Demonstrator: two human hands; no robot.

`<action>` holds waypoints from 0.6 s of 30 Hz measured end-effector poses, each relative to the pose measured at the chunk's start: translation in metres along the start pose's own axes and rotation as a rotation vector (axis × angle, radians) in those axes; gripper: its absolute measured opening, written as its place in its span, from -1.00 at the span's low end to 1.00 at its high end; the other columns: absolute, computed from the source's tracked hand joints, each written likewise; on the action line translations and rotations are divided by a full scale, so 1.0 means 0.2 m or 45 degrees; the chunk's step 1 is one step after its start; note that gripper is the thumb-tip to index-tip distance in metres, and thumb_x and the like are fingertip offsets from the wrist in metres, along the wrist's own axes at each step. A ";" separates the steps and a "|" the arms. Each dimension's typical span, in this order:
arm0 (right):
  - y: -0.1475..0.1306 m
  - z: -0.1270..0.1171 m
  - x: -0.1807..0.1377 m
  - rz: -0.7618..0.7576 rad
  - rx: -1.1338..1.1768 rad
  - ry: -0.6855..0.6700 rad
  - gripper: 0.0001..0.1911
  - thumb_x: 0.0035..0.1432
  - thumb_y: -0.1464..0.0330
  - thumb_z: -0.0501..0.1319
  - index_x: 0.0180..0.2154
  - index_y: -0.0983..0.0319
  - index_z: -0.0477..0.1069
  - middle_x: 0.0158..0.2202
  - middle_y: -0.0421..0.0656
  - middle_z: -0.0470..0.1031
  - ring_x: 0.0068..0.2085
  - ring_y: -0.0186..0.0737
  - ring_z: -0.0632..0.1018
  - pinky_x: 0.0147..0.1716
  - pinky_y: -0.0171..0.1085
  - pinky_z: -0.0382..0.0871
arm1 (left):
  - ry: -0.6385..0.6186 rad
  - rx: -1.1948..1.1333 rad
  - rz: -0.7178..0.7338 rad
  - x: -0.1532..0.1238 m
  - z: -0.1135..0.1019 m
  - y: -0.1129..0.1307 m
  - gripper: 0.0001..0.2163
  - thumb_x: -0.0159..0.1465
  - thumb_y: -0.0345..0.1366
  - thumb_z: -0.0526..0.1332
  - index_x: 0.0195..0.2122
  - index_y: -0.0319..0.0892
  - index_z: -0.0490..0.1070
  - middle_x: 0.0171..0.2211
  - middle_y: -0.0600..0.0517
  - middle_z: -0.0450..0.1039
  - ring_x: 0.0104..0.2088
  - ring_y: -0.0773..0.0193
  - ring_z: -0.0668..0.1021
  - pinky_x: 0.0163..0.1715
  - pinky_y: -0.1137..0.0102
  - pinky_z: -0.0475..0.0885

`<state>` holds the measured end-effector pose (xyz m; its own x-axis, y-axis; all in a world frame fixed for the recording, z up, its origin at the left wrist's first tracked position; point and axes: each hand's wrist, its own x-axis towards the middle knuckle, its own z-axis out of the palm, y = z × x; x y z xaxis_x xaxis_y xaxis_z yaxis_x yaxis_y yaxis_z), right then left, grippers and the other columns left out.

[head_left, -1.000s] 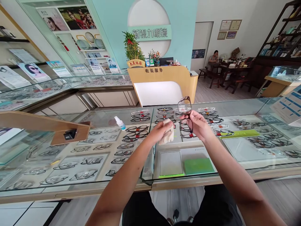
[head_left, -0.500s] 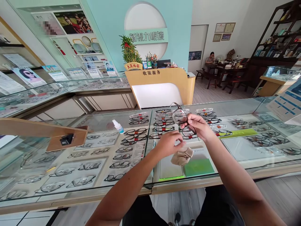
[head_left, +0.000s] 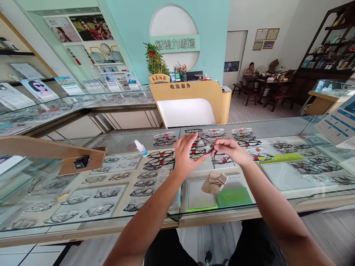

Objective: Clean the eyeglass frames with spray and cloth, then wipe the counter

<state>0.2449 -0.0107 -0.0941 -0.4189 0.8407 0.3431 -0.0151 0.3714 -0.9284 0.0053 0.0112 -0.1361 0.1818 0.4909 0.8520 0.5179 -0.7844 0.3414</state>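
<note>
A pair of dark-rimmed eyeglasses [head_left: 209, 150] is held up between both hands above the glass counter. My right hand [head_left: 231, 150] pinches the frame at its right side with thumb and fingertips. Curved around the frame's other side, my left hand [head_left: 184, 153] has its fingertips at the upper end and its thumb low; part of its contact is hard to see against the frames below. A crumpled beige cloth [head_left: 214, 183] lies on the glass just below the hands. Left of them stands a small white spray bottle [head_left: 141, 148] with a blue label.
Rows of eyeglasses [head_left: 142, 183] fill the glass display counter [head_left: 177, 218]. A wooden stand [head_left: 83, 157] occupies its left part, and a printed card [head_left: 337, 123] its right end. Beyond are a cashier desk [head_left: 191, 107] and a person [head_left: 249, 72] seated at a table.
My left hand has risen from near the cloth to the left side of the eyeglasses. The eyeglasses have come slightly lower and turned in my right hand. The cloth stays on the counter.
</note>
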 end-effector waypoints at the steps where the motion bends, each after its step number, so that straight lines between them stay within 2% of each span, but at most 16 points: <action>1: 0.00 0.00 0.00 0.005 -0.007 -0.007 -0.57 0.31 -0.04 0.41 -0.41 0.15 0.61 -0.37 -0.15 0.69 -0.30 -0.14 0.59 -0.16 -0.16 0.44 | -0.002 -0.006 -0.024 0.00 0.00 0.00 -0.26 0.08 -0.04 0.61 0.30 0.04 0.49 0.23 -0.14 0.62 0.22 -0.23 0.58 0.31 -0.06 0.32; 6: 0.03 -0.01 0.00 0.026 -0.016 -0.020 -0.57 0.31 -0.04 0.40 -0.40 0.15 0.61 -0.36 -0.17 0.70 -0.29 -0.14 0.60 -0.15 -0.15 0.44 | -0.023 -0.075 -0.130 0.01 0.00 0.01 -0.29 -0.01 0.02 0.64 0.18 0.03 0.56 0.19 -0.14 0.63 0.21 -0.25 0.58 0.30 -0.08 0.30; 10: 0.05 -0.01 0.01 -0.034 -0.028 0.018 -0.67 0.31 0.06 0.40 -0.35 0.15 0.66 -0.31 -0.16 0.71 -0.25 -0.14 0.61 -0.11 -0.15 0.44 | -0.006 -0.037 -0.093 -0.01 0.01 0.01 -0.29 0.00 0.00 0.64 0.18 0.03 0.55 0.20 -0.15 0.62 0.21 -0.24 0.58 0.30 -0.06 0.30; 12: 0.07 -0.03 0.01 -0.131 0.067 0.189 -0.78 0.29 0.13 0.39 -0.25 0.13 0.69 -0.23 -0.15 0.72 -0.15 -0.10 0.64 -0.01 -0.12 0.46 | 0.020 -0.005 -0.069 -0.01 0.01 0.01 -0.30 0.02 -0.01 0.63 0.19 0.02 0.54 0.21 -0.16 0.62 0.21 -0.24 0.58 0.30 -0.05 0.29; 14: 0.10 -0.07 0.01 -0.237 0.147 0.476 -0.82 0.28 0.18 0.36 -0.21 0.11 0.70 -0.23 -0.15 0.70 -0.12 -0.09 0.64 0.05 -0.10 0.46 | 0.069 0.007 -0.088 -0.01 0.00 0.01 -0.30 0.01 0.00 0.64 0.17 0.01 0.53 0.20 -0.17 0.62 0.21 -0.25 0.58 0.31 -0.05 0.28; 16: 0.11 -0.12 0.01 -0.304 0.154 0.717 -0.82 0.30 0.19 0.34 -0.24 0.11 0.68 -0.33 -0.18 0.63 -0.19 -0.13 0.59 0.02 -0.11 0.43 | 0.144 0.012 -0.126 0.01 -0.02 0.02 -0.29 -0.03 0.02 0.65 0.14 0.00 0.54 0.18 -0.17 0.62 0.21 -0.26 0.57 0.32 -0.06 0.28; 18: 0.10 -0.17 0.02 -0.328 0.148 0.796 -0.80 0.34 0.14 0.34 -0.24 0.11 0.63 -0.41 -0.21 0.53 -0.27 -0.16 0.51 -0.06 -0.14 0.40 | 0.228 0.045 -0.127 0.06 -0.06 0.02 -0.27 -0.07 0.04 0.66 0.13 -0.01 0.54 0.16 -0.17 0.62 0.21 -0.26 0.57 0.32 -0.06 0.30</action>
<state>0.2744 0.0133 -0.1073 0.2135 0.8138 0.5404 -0.1560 0.5745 -0.8035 -0.0013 0.0098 -0.1195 -0.0221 0.4878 0.8727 0.5556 -0.7197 0.4163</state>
